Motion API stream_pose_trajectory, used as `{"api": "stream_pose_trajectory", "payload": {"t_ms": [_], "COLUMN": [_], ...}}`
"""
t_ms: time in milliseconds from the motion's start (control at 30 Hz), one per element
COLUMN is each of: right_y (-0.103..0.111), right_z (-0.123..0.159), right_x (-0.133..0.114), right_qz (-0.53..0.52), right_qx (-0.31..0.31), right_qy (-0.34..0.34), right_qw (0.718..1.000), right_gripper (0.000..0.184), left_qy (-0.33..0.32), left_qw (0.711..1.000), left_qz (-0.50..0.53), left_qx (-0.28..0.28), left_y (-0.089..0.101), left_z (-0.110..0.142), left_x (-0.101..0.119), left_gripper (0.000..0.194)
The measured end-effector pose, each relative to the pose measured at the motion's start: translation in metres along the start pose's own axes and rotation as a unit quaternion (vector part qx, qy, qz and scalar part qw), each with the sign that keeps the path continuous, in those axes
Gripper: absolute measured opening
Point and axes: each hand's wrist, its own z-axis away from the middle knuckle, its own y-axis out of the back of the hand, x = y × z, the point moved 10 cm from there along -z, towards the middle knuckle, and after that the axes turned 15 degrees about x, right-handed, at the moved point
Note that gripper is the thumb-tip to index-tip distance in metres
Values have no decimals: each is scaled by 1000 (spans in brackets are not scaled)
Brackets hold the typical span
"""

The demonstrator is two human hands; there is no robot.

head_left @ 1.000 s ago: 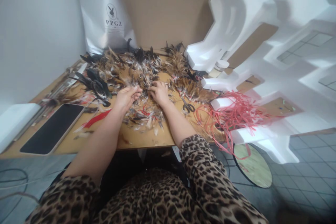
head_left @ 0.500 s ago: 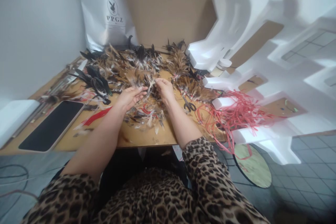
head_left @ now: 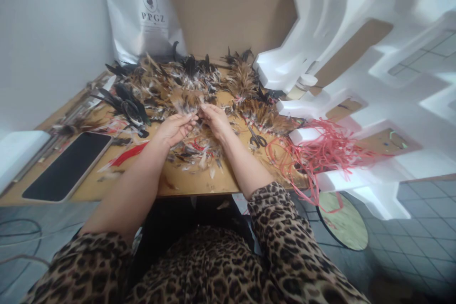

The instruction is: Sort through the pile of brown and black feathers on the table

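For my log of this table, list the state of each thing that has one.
Left hand: fingers curled, apparently pinching brown feathers
Right hand: fingers bent, grip unclear
Phone: face up, screen dark
Scissors: lying flat, opening unclear
Red strips: loosely tangled
Small feathers: scattered
Silver bag: upright

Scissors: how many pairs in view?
1 pair: on the table, between the right hand and the red strip tangle. Others may be hidden under feathers.

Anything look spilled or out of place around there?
The tangled, thin red strands at right sprawl across white moulded foam, some drooping past the front edge of the yellow-brown wooden table; they look spilled rather than gathered.
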Motion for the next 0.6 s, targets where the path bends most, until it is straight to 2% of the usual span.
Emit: {"api": "stream_pose_trajectory", "payload": {"t_ms": [133, 233, 333, 467, 600], "right_y": [-14, -21, -21, -13, -7], "right_z": [11, 16, 14, 6, 2], "right_x": [8, 8, 6, 0, -4], "right_qz": [-34, -48, -43, -5, 37], "right_qx": [-89, -109, -98, -58, -20], "right_qy": [-77, -83, -48, 16, 50], "right_qw": [992, 989, 993, 998, 998], "right_gripper": [34, 33, 31, 30, 33], "left_qy": [36, 50, 45, 12, -13], "left_qw": [998, 997, 998, 1000, 999], "left_qz": [41, 45, 30, -1, -41], "left_qx": [-25, -39, -39, -6, 14], "left_y": [-5, -7, -7, -2, 1], "left_z": [6, 8, 7, 1, -1], "left_x": [-1, -2, -3, 1, 1], "left_gripper": [7, 9, 10, 9, 7]}}
